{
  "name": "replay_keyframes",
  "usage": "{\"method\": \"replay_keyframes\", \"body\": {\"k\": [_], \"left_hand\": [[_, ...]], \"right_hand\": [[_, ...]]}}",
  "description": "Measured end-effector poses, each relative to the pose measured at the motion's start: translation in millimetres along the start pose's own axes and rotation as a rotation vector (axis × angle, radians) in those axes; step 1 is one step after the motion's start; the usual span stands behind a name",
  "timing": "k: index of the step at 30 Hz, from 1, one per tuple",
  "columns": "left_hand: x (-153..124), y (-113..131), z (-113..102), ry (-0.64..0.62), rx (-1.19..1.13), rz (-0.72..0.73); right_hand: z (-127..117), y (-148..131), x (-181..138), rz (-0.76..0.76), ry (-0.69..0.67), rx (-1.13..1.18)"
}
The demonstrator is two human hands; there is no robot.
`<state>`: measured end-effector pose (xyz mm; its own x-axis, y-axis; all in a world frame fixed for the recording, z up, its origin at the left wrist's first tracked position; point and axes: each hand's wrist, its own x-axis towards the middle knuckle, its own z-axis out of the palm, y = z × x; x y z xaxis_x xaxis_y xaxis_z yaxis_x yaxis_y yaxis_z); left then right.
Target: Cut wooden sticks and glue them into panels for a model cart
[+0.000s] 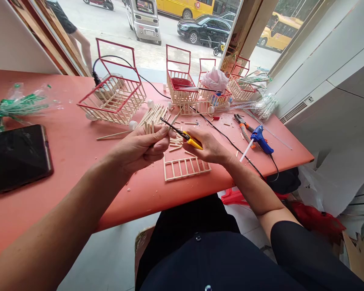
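My left hand (150, 146) is closed around a few short wooden sticks (149, 127) that poke up past its fingers. My right hand (210, 146) grips yellow-handled pliers (193, 141), whose dark jaws reach left to the fingertips of my left hand, by a thin stick. Whether the jaws are closed on that stick I cannot tell. Below the hands, a small ladder-like stick frame (186, 168) lies flat on the orange table (133, 202). Behind my left hand is a pile of loose sticks (154, 114), partly hidden.
Stick-built carts with red rims, one at the left (118, 97) and one in the middle (182, 87), stand toward the window. A blue glue gun (261, 139) and orange-handled pliers (244, 127) lie right. A black cable (221, 141) crosses the table. A tablet (21, 157) lies left.
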<state>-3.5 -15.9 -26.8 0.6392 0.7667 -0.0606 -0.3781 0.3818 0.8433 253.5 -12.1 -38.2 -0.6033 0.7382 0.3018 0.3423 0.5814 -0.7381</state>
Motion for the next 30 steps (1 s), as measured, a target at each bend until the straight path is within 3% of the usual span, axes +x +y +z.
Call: {"method": "replay_keyframes", "body": {"k": [7,17,24,30], "left_hand": [[1,-1,0,0.024,0.022,-0.019],[4,-3,-2,0.048,0.06,0.009],[4,0,-1,0.059,0.136,0.04],[4,0,3,0.077,0.169,0.046]], "right_hand": [[5,6,-2,-0.032,0.052,-0.095],[5,4,-2,0.036,0.053,-0.165],[-5,-4,1,0.17,-0.179,-0.014],[-11,-2,-1,0.271,-0.264,0.226]]}}
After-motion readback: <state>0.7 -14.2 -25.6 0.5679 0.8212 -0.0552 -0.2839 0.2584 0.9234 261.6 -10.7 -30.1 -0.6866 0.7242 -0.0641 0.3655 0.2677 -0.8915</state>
